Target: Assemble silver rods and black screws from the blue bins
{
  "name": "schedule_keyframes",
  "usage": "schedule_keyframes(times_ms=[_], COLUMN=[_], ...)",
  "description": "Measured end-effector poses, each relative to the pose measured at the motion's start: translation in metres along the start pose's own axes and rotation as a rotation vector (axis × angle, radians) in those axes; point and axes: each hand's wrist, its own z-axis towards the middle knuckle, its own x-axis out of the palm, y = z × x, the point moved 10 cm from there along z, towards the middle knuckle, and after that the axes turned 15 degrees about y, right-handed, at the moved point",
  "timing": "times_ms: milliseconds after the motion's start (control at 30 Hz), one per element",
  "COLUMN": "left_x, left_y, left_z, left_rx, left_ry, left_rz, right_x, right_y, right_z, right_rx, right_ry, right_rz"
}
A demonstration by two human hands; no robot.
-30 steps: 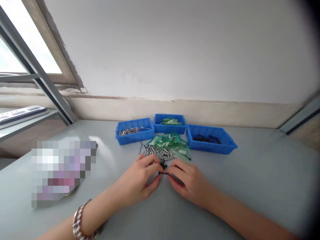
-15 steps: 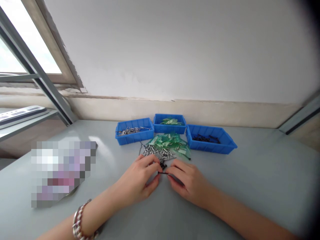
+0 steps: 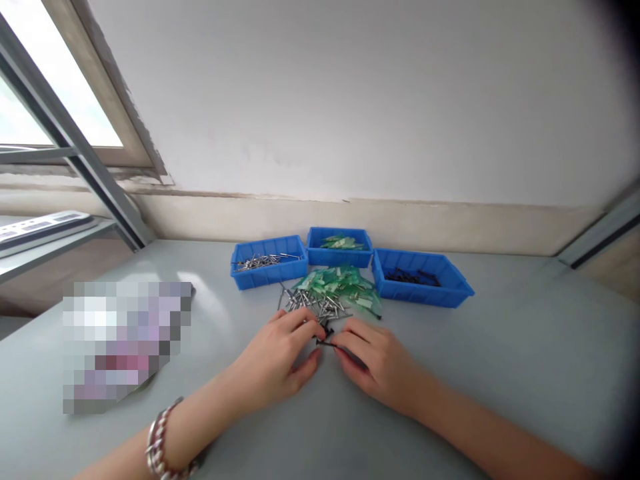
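A thin black screw (image 3: 326, 343) lies crosswise between my hands, its wider end to the left. The thumb and fingertips of my right hand (image 3: 375, 357) pinch its right end. My left hand (image 3: 280, 353) is at the screw's head with thumb and index finger apart; whether it touches the screw I cannot tell. Just beyond the left fingertips lies a small heap of black screws (image 3: 329, 329), partly hidden by the hand. Behind that is a pile of silver rivet-like pins (image 3: 325, 307), with green clear plastic packets (image 3: 340, 283) heaped over them.
Three blue bins stand at the back: the left bin (image 3: 270, 272) holds silver pins, the middle bin (image 3: 340, 256) green packets, the right bin (image 3: 420, 293) black screws. A blurred-out item (image 3: 127, 347) lies at left on the grey table (image 3: 525, 347). A wall rises behind.
My left index finger has shifted slightly away from its thumb, and the black screw's head now shows between them. The screw has moved up a little; my right hand keeps its pinch.
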Motion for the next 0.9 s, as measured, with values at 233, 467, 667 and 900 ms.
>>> schedule_keyframes(times_ms=[233,467,667,900], left_x=[0.0004,-0.0001,-0.0007,0.0008], left_y=[0.0051,0.0079,0.0079,0.009], left_z=[0.002,0.0006,0.0002,-0.0007], left_rx=[-0.033,-0.027,-0.025,-0.022], left_ry=[0.007,-0.009,-0.019,-0.021], left_rz=[0.023,0.022,0.009,0.001], right_x=[-0.0008,0.0002,0.0011,0.003], right_y=[-0.0023,-0.0055,-0.0057,-0.0054], right_z=[-0.001,-0.0026,-0.0025,-0.0023], right_rx=[0.019,0.037,0.036,0.038], right_ry=[-0.008,-0.021,-0.014,-0.011], right_rz=[-0.021,-0.021,-0.026,-0.03])
